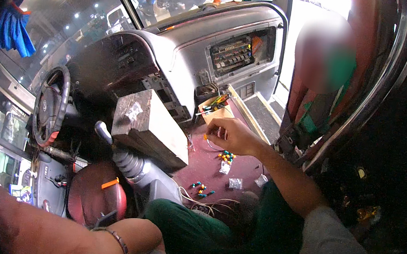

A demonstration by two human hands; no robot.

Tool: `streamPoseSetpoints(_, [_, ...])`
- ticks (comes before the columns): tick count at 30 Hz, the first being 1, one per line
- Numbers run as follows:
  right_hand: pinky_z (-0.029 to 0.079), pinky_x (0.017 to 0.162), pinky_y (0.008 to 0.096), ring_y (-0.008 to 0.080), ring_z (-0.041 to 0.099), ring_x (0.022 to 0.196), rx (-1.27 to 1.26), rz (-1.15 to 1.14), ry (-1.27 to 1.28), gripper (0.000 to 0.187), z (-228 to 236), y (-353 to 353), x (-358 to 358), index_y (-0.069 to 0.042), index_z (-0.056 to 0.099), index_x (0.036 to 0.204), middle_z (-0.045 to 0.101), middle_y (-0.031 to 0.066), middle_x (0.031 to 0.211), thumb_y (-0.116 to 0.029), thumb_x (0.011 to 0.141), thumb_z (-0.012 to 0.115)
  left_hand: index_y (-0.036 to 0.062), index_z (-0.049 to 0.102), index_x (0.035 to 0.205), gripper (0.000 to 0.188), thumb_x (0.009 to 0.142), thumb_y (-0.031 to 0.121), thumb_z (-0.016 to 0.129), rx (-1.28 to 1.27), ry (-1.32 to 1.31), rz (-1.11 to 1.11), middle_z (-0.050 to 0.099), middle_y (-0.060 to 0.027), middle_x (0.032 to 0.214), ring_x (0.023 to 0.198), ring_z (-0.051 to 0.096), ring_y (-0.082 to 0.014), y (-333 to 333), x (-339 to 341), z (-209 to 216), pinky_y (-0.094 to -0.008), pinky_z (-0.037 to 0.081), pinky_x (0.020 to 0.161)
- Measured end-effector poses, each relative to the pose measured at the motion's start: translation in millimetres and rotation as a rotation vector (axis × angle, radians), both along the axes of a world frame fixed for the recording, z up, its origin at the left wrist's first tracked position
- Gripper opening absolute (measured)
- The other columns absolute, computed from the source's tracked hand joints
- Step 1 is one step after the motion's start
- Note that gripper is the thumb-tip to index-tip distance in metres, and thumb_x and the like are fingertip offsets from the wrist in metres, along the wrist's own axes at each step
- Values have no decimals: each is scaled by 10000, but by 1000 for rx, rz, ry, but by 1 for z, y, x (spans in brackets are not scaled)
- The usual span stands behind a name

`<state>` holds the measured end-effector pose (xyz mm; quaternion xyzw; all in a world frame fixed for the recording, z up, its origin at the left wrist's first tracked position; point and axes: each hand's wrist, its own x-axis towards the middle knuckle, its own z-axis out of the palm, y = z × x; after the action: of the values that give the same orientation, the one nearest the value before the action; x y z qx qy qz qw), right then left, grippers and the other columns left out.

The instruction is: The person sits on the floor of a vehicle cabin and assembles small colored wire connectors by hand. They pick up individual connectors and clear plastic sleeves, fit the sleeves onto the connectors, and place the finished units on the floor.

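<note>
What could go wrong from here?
1. The small orange piece in the right hand has only a fingertip grip; it might drop to the floor.
2. The loose pile of small yellow and teal pieces could get scattered by a knock.
3. The pale cables beside the green-trousered legs could snag a foot.

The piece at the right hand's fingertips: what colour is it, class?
The piece is orange-yellow; it shows best in the head view.
</note>
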<state>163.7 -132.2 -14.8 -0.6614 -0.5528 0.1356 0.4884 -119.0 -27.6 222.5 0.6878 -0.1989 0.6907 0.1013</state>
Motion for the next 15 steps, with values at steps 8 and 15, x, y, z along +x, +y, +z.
streamPoseSetpoints(8, [498, 614, 261, 70, 602, 696, 64, -134, 31, 169, 12, -3, -8, -31, 678, 1058, 669, 26, 823, -150, 958, 743, 4, 692, 1247, 295, 967, 83, 745, -894, 559, -178, 723, -87, 1168, 943, 685, -119, 50, 112, -230, -246, 559, 763])
streamPoseSetpoints(15, [478, 627, 211, 26, 584, 727, 169, -245, 156, 134, 8, 9, -12, -12, 659, 1077, 684, 11, 877, -99, 990, 714, 22, 706, 1288, 323, 988, 137, 747, -967, 798, -297, 720, -105, 1129, 941, 708, -134, 23, 134, -249, -238, 558, 700])
